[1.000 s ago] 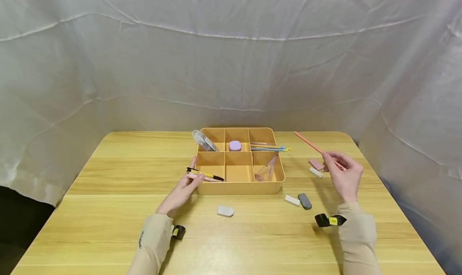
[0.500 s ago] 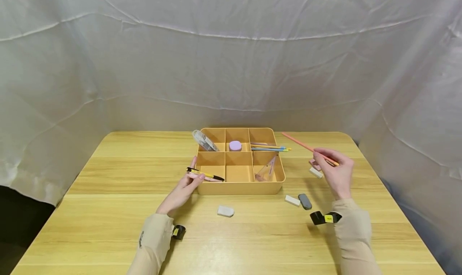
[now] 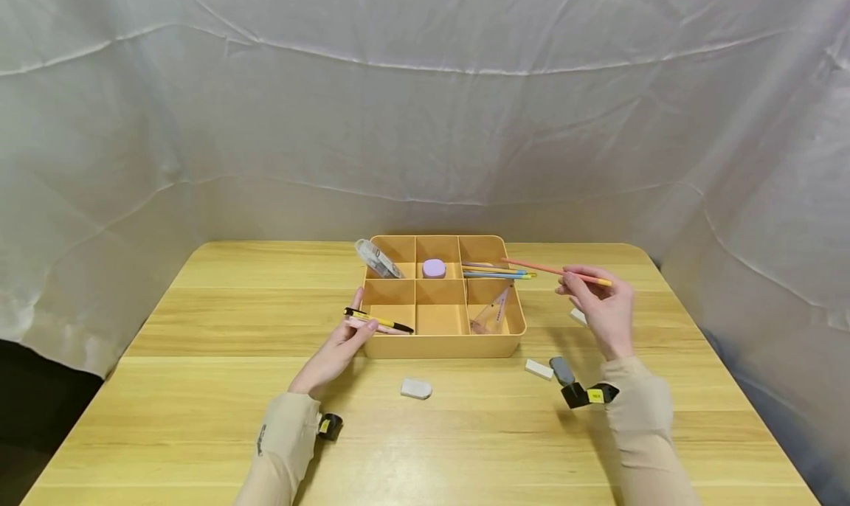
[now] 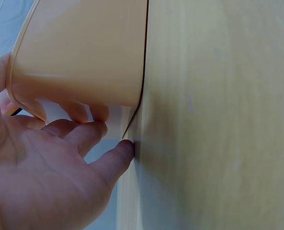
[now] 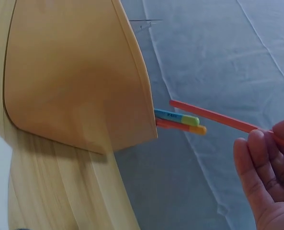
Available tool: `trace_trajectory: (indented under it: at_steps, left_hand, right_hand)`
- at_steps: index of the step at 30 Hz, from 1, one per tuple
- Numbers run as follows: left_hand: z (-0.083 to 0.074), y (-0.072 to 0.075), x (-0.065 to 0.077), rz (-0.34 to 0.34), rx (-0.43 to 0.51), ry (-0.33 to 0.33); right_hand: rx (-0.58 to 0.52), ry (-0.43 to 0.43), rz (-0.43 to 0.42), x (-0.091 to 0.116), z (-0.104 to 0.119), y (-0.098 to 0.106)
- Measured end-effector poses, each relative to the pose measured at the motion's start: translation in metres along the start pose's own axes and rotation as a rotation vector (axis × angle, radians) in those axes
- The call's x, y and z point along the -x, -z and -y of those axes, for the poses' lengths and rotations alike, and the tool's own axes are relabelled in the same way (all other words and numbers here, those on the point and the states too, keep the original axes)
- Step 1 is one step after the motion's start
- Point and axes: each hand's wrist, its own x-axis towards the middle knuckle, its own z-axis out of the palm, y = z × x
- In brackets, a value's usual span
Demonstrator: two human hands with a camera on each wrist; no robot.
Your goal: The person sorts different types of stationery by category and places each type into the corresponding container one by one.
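An orange six-compartment organizer box stands on the table. My left hand grips its front left corner, thumb at the rim and fingers along the outer wall. Beside that thumb a yellow-and-black pen and a pale pink pen lie across the front left compartment. My right hand pinches a coral-red pencil near its orange end, raised to the right of the box. The pencil's far tip overlaps the back right compartment's rim in the head view. Blue and yellow pencils stick out of that compartment.
In the box are a purple rounded block, a translucent grey dispenser and a clear set square. Erasers lie on the table: one white in front, a white block beside a dark grey one, another white one near my right hand.
My right hand has moved left with the coral-red pencil, bringing its tip to the box's right rim; the hand now covers the pink eraser. My left hand has stayed in place.
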Motion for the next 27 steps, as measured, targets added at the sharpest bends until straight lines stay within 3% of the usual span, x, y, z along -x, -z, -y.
trace_trajectory:
  at_steps: [8,12,27]
  left_hand:
    - [0.000,-0.001,0.000,0.011,0.002,0.001]
    - [-0.001,-0.001,0.000,0.009,-0.006,0.013]
    - [-0.001,-0.002,-0.002,0.015,-0.002,0.001]
  right_hand:
    - [-0.079,0.026,0.095,-0.004,-0.002,-0.009]
    - [-0.099,0.059,0.102,-0.005,-0.004,-0.014]
    - [0.244,0.115,0.088,-0.006,-0.011,-0.028]
